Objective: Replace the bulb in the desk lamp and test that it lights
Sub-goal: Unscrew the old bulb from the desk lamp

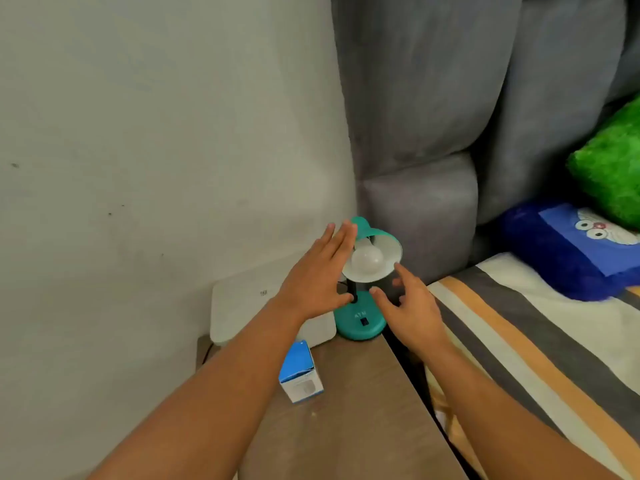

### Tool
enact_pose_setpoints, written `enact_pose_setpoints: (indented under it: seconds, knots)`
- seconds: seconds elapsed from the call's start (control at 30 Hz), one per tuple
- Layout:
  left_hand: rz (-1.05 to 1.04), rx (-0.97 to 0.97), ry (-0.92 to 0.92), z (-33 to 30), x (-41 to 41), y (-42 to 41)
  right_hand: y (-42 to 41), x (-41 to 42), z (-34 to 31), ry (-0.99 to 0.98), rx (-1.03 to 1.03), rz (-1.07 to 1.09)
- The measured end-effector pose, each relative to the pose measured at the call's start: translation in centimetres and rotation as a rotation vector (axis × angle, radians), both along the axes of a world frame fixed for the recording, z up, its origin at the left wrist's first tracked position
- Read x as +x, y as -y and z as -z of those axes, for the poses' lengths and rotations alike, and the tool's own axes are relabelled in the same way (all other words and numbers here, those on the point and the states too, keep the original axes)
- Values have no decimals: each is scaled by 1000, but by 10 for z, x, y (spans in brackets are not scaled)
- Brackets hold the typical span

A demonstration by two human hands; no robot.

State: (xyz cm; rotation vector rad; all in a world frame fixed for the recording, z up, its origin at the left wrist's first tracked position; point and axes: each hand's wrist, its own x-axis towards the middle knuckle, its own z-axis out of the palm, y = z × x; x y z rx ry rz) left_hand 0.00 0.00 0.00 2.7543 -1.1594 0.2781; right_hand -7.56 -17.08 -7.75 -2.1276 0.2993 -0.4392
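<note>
A small teal desk lamp [360, 325] stands at the far end of a brown bedside table [353, 410]. Its shade is tipped toward me, and a white unlit bulb [367, 258] sits in the socket. My left hand [317, 275] is open with fingers spread, just left of the shade; whether it touches is unclear. My right hand [407, 301] hovers open to the right of the base, below the shade's rim, holding nothing. A black rocker switch [363, 321] shows on the base. A blue and white bulb box [299, 374] lies on the table near my left forearm.
A white flat device [242, 306] sits behind the box against the pale wall. A grey padded headboard [433, 133] rises behind the lamp. To the right is a bed with a striped cover [519, 341], a blue cartoon pillow [571, 251] and a green pillow [613, 168].
</note>
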Motion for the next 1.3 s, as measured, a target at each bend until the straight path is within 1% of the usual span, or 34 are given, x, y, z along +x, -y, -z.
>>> enact_pose_setpoints:
  seconds: [0.07, 0.13, 0.23, 0.33, 0.47, 0.57, 0.7, 0.83, 0.93, 1.03, 1.27, 1.3]
  knots:
    - [64, 22, -13, 1, 13, 8, -3, 11, -3, 19, 27, 47]
    - [77, 26, -29, 2, 25, 13, -5, 17, -6, 28, 50, 73]
    - [120, -38, -38, 10, 35, 19, -9, 24, -6, 19, 83, 109]
    - [143, -95, 5, 16, 44, 22, -9, 32, -9, -2, 111, 150]
    - [166, -131, 33, 21, 48, 24, -10, 38, -12, -24, 153, 171]
    - [179, -156, 41, 20, 46, 21, -13, 44, -14, 4, 188, 178]
    - [166, -176, 55, 20, 43, 15, -18, 47, -15, 50, 150, 163]
    - [157, -178, 55, 24, 40, 14, -20, 44, -7, 113, 32, 173]
    - [148, -174, 45, 27, 39, 16, -20, 42, -5, 102, -5, 181]
    - [144, -176, 34, 28, 40, 16, -24, 42, -7, 81, 117, 184]
    - [153, -176, 48, 27, 40, 16, -26, 46, -28, -63, 652, 210]
    - [152, -178, 50, 28, 40, 16, -25, 46, -31, -73, 704, 208]
